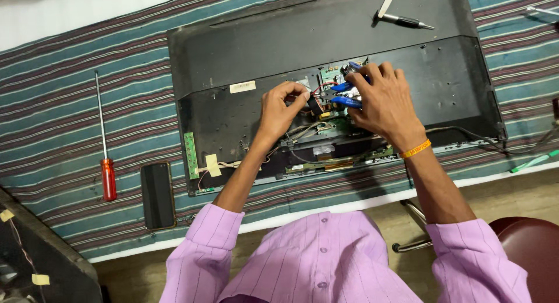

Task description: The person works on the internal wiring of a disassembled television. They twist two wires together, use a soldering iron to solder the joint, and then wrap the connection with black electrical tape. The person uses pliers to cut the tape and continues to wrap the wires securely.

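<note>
Nearest the camera, just short of the flat television that lies face down on the striped cloth, are the person's lilac shirt and two lilac sleeves, with a dark red stool seat off the television's near right corner. A black phone lies flat on the cloth just off the television's near left corner, and a long screwdriver with a red handle lies left of the phone, its shaft pointing away along the television's left side. At the television's near edge the back cover is off, baring green circuit boards and loose wires. The left hand is over this opening, left of the boards, thumb and forefinger pinched narrowly on something small and grey; what it is cannot be told. The right hand, with an orange band at the wrist, is closed around blue-handled pliers, whose handles stick out leftward over the boards near the middle of the television; the pliers' tip is hidden among the parts. A cable runs off the television's near right corner, and a green pen lies on the cloth just beyond that corner. On the television's far part lies a dark pen-shaped tool beside a pale flat strip.
</note>
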Demonstrator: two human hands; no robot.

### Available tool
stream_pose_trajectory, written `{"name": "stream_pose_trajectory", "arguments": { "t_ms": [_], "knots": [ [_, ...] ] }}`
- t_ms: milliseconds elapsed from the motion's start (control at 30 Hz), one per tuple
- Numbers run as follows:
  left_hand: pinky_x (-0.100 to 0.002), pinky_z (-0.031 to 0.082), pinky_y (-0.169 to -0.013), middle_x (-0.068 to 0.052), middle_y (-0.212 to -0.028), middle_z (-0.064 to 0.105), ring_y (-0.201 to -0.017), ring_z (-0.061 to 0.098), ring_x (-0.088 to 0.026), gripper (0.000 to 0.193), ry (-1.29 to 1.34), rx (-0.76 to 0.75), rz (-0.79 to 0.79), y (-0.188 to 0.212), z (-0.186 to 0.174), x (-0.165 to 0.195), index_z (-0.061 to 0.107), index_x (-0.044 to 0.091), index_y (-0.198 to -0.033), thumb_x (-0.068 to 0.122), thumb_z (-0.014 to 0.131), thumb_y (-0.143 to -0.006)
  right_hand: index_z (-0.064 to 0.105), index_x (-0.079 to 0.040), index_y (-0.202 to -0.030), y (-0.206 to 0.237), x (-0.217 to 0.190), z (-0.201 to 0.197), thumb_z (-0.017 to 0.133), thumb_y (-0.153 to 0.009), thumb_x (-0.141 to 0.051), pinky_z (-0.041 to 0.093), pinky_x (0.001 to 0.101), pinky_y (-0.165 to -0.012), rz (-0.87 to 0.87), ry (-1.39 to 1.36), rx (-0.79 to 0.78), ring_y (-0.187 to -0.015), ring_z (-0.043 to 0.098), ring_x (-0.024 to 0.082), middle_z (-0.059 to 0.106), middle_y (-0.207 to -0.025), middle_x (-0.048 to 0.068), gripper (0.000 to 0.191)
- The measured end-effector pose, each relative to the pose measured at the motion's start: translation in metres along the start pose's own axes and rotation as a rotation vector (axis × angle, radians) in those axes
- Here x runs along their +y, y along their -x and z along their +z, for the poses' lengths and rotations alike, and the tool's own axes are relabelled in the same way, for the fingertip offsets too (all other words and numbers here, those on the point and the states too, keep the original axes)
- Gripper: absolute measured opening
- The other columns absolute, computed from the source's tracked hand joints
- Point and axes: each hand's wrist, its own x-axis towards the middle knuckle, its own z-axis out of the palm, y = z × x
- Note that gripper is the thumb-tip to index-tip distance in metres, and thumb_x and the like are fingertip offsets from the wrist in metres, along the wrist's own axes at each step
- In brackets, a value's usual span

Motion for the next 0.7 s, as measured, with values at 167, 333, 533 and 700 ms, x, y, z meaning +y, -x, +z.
{"name": "stream_pose_trajectory", "arguments": {
  "t_ms": [167, 333, 533, 700],
  "knots": [
    [-0.028, 0.058, -0.074, -0.005, -0.087, 0.073, -0.078, 0.071, -0.011, 0.017, 0.005, -0.016, 0.002, 0.0, -0.002, 0.002, 0.073, -0.001, -0.093, 0.016, 0.073, -0.092, 0.066, -0.013, -0.124, -0.002, -0.001, -0.001, 0.087, -0.07, -0.029, 0.042, 0.0439, -0.084, -0.019, 0.003, -0.002, -0.106, 0.053, 0.029, 0.06, -0.118, 0.008, 0.06],
    [-0.027, 0.057, -0.074, -0.004, -0.088, 0.074, -0.078, 0.07, -0.011, 0.015, -0.01, -0.043, 0.017, 0.001, -0.002, 0.008, 0.074, 0.0, -0.094, 0.015, 0.073, -0.092, 0.069, -0.013, -0.114, 0.0, 0.004, 0.0, 0.088, -0.074, -0.035, 0.041, 0.0427, -0.082, -0.042, 0.018, 0.002, -0.099, 0.055, 0.027, 0.061, -0.103, 0.007, 0.05],
    [-0.027, 0.058, -0.071, -0.004, -0.089, 0.072, -0.078, 0.069, -0.01, 0.012, 0.018, -0.11, 0.044, 0.0, -0.004, 0.011, 0.073, 0.001, -0.095, 0.013, 0.072, -0.093, 0.072, -0.018, -0.108, 0.001, 0.007, 0.006, 0.085, -0.079, -0.035, 0.046, 0.0404, -0.074, 0.033, -0.002, -0.053, -0.088, 0.061, 0.023, 0.064, -0.095, 0.003, 0.036],
    [-0.027, 0.057, -0.072, -0.004, -0.089, 0.072, -0.079, 0.069, -0.01, 0.012, 0.026, -0.089, 0.075, 0.002, -0.002, 0.001, 0.073, 0.0, -0.095, 0.012, 0.072, -0.093, 0.073, -0.016, -0.114, 0.01, -0.002, -0.005, 0.084, -0.078, -0.038, 0.048, 0.0437, -0.066, 0.045, -0.094, -0.011, -0.086, 0.064, 0.03, 0.065, -0.093, 0.007, 0.043]
  ]
}}
